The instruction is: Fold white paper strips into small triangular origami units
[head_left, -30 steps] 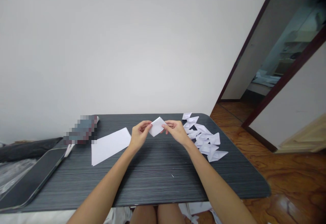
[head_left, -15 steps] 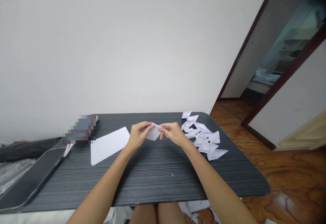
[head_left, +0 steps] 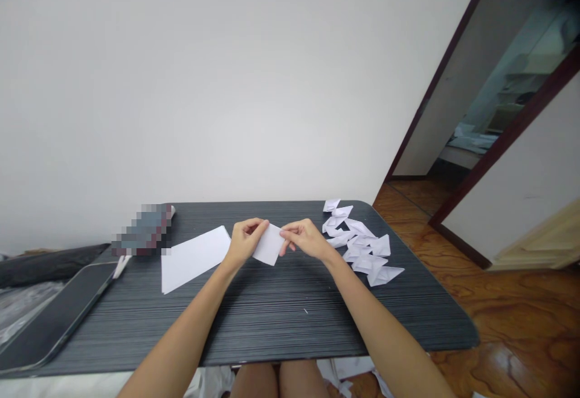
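A small folded piece of white paper (head_left: 269,246) is held up above the dark table, roughly square and turned with its flat face toward me. My left hand (head_left: 245,242) pinches its left edge between thumb and fingers. On the opposite side, the thumb and fingertips of my right hand (head_left: 304,238) grip the upper right corner. Several folded white paper pieces (head_left: 362,247) lie in a loose cluster to the right of my right hand. Left of my left hand rests a stack of flat white paper sheets (head_left: 193,260).
The dark, ribbed table (head_left: 272,325) stands against a white wall. A pixelated object (head_left: 145,230) sits at its back left, with a dark flat panel (head_left: 58,319) at the left edge. Paper scraps (head_left: 353,368) lie below the front edge; a doorway opens at right.
The folded paper has tilted so that more of its face shows, and it hangs slightly lower. Both hands keep their hold with small finger shifts.
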The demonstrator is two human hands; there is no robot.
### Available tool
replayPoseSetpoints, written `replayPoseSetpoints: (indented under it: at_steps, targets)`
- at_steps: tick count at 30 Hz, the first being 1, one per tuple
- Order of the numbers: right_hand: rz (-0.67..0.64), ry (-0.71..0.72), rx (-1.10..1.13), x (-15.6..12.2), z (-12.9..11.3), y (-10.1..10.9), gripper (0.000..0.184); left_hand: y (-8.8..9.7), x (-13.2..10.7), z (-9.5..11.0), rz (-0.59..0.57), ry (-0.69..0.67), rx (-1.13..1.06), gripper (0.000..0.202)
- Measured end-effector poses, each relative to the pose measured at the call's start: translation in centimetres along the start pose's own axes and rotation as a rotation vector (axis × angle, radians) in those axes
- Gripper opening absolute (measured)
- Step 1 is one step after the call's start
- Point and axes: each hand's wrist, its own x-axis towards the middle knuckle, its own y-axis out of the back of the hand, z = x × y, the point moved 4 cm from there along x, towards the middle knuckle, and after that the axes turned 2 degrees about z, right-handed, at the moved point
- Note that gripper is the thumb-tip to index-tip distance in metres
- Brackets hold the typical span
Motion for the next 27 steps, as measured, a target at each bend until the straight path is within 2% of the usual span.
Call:
replayPoseSetpoints:
  at_steps: [5,10,16,19,21,22,23,25,27]
  targets:
    - [0.110,-0.006,0.082,0.2,0.7,1.1,0.032,-1.1,-0.5,-0.3,-0.227,0.081,-0.006,0.034]
    - [0.187,-0.077,0.096,0.3,1.0,1.4,0.033,-1.1,-0.7,-1.0,-0.246,0.203,-0.069,0.034]
    - [0.340,-0.088,0.060,0.3,1.3,2.5,0.030,-2.0,-0.5,-1.7,-0.425,0.221,-0.245,0.031]
    - [0.461,-0.062,0.072,0.3,1.6,3.9,0.031,-1.4,-0.2,-2.4,-0.411,0.245,-0.186,0.031]
    - [0.572,-0.047,0.080,0.1,1.8,4.8,0.032,-0.6,0.1,-2.8,-0.320,0.244,-0.101,0.031]
    - [0.566,-0.045,0.060,0.1,1.8,4.8,0.032,-0.2,0.2,-2.8,-0.257,0.223,-0.046,0.032]
    - [0.488,-0.051,0.013,0.2,1.7,4.3,0.031,0.2,0.3,-2.7,-0.200,0.186,0.012,0.032]
    - [0.228,-0.067,-0.070,0.4,1.6,2.4,0.028,0.3,0.3,-2.1,-0.140,0.070,0.124,0.033]
    - [0.106,-0.075,-0.071,0.4,1.6,0.6,0.028,-0.1,0.1,-1.5,-0.118,-0.055,0.229,0.034]
